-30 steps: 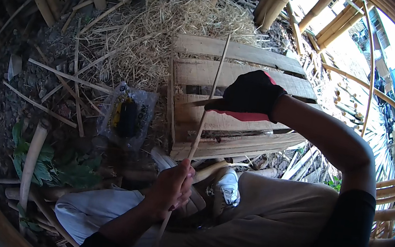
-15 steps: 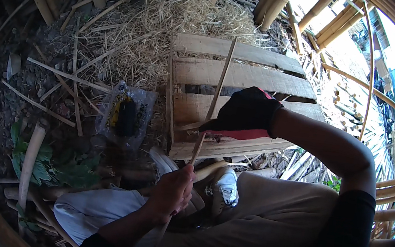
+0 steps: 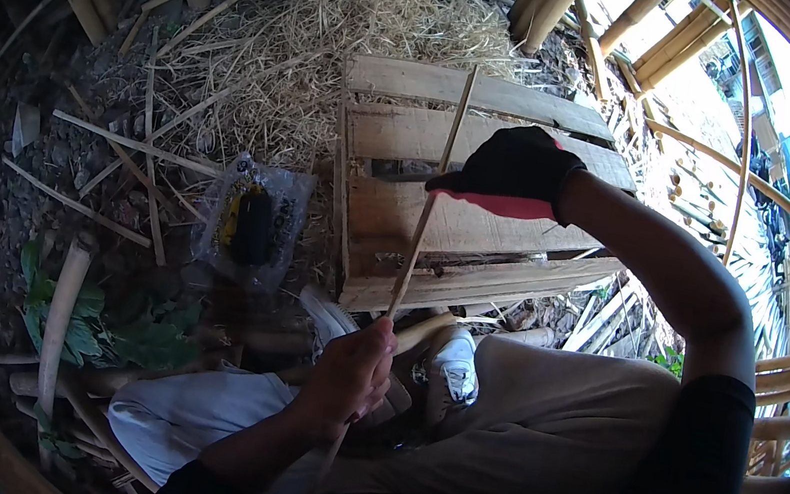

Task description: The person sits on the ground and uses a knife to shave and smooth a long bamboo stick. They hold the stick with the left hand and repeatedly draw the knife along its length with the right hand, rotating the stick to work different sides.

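Observation:
My bare left hand (image 3: 348,379) is closed around the lower part of a long, thin bamboo strip (image 3: 410,259), which slants up and away over the wooden pallet. My right hand (image 3: 516,175), in a black and red glove, is closed farther up, against the strip. From its left side, across the strip, juts a short, narrow blade, apparently of a knife (image 3: 403,176); the fingers hide its handle. The strip's lower end runs down past my left hand between my legs.
The slatted wooden pallet (image 3: 490,147) lies just ahead. To its left is a clear plastic bag (image 3: 251,227) with a black and yellow thing inside. Straw-like shavings (image 3: 342,48) cover the ground behind. A bamboo pole (image 3: 60,331) and green leaves (image 3: 149,344) lie at left.
My right hand has slid up and away along the strip, taking the blade with it. The left hand keeps its grip in nearly the same place.

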`<state>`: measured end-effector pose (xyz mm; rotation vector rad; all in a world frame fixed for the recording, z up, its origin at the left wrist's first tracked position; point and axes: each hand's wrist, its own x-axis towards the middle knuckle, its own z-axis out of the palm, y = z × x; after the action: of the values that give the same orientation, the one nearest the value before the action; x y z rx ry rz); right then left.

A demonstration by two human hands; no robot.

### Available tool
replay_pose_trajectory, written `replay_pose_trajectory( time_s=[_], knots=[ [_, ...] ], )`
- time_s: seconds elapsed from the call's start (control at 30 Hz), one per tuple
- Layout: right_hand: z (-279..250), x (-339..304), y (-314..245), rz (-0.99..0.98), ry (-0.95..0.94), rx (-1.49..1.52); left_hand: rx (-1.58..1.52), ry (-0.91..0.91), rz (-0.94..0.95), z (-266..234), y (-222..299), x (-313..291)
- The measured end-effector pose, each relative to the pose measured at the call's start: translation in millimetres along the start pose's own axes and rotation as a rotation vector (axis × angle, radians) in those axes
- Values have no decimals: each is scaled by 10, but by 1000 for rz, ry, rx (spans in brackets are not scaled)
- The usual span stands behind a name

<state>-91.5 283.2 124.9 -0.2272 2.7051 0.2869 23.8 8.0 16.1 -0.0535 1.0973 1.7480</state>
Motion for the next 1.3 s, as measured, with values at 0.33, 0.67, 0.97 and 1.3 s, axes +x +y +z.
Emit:
replay_pose_trajectory(
  time_s=[0.33, 0.67, 0.97, 1.3],
  knots=[
    [19, -26, 59, -92, -93, 36, 22, 49, -31, 18, -13, -21],
    [-13, 240, 177, -26, 31, -25, -68, 2, -36, -26, 7, -9],
    [-182, 272, 371, 151, -21, 105, -66, -45, -104, -59, -5, -27],
    [-172, 483, 936, 182, 35, -38, -89, -64, -115, -27, 2, -1]
  ],
)
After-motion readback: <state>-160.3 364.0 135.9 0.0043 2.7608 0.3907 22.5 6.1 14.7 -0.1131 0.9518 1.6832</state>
